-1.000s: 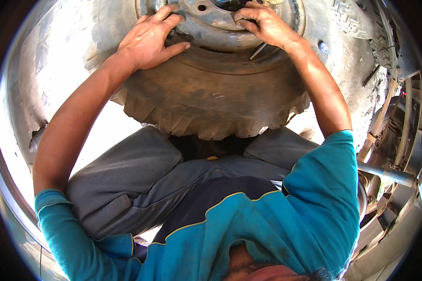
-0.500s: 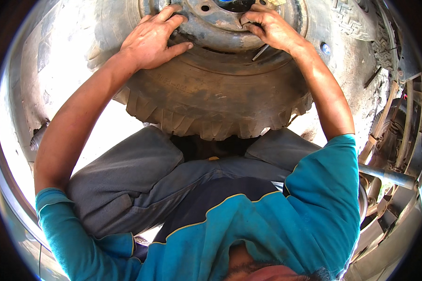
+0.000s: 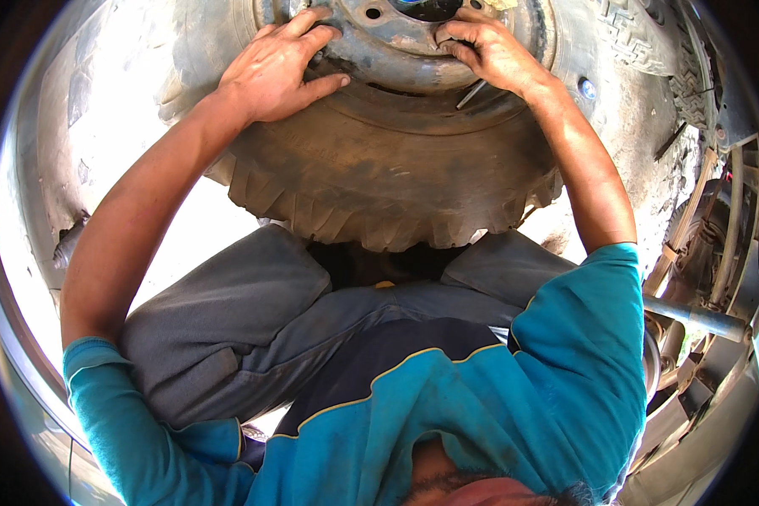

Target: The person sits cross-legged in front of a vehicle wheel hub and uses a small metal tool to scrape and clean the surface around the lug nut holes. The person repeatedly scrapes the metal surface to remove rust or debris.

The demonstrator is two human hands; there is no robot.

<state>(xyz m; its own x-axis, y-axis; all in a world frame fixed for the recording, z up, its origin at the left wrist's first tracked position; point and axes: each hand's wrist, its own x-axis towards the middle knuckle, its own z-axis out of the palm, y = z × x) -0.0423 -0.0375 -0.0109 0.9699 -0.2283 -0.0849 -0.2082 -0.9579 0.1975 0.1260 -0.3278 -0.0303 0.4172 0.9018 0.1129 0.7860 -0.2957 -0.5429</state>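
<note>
A large tyre (image 3: 388, 177) with chunky tread lugs stands in front of my knees, fitted on a worn, dirty metal wheel rim (image 3: 405, 63). My left hand (image 3: 280, 72) lies on the left side of the rim, fingers spread and thumb stretched toward the middle. On the rim's right side, my right hand (image 3: 487, 55) has its fingers bent and pinched close to the metal. Whatever it may hold is hidden. Just below that hand, a thin metal valve stem (image 3: 471, 94) sticks out. A round bolt hole (image 3: 373, 13) shows between the hands.
Pale, stained ground (image 3: 624, 160) surrounds the tyre. Another treaded tyre (image 3: 693, 84) is at the upper right. Along the right edge stand metal bars and machine parts (image 3: 729, 228), with a grey metal tube (image 3: 698, 317) reaching toward my right sleeve.
</note>
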